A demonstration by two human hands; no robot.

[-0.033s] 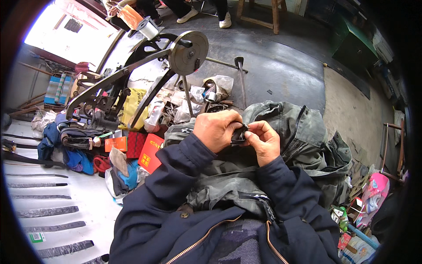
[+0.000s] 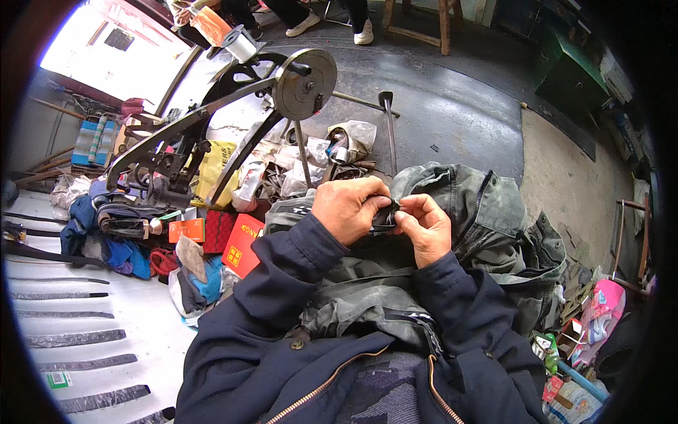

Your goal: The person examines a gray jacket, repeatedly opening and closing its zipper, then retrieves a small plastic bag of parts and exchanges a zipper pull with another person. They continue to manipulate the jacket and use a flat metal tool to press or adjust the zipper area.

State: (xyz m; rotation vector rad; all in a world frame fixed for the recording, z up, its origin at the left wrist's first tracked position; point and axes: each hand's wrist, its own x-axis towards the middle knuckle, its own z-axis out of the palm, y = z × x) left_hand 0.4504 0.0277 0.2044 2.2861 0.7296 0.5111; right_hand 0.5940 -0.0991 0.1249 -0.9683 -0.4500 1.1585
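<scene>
A grey-green jacket (image 2: 498, 205) with dark zippers lies bunched across my lap. Above it, my left hand (image 2: 349, 212) is closed, thumb and fingers pinching a small black piece (image 2: 383, 218). From the other side my right hand (image 2: 427, 230) grips the same piece between thumb and fingertips. The fingers cover most of it, so I cannot make out its kind or whether it belongs to the jacket. My two hands nearly meet at the fingertips.
A hand-wheel sewing machine (image 2: 307, 85) with a thread spool (image 2: 240, 44) stands ahead on the left. Beside my left arm lie a red box (image 2: 242, 244) and cloth bundles. Dark strips (image 2: 78, 339) line the white surface. A pink bag (image 2: 600, 311) sits right; people's legs (image 2: 304, 22) show far ahead.
</scene>
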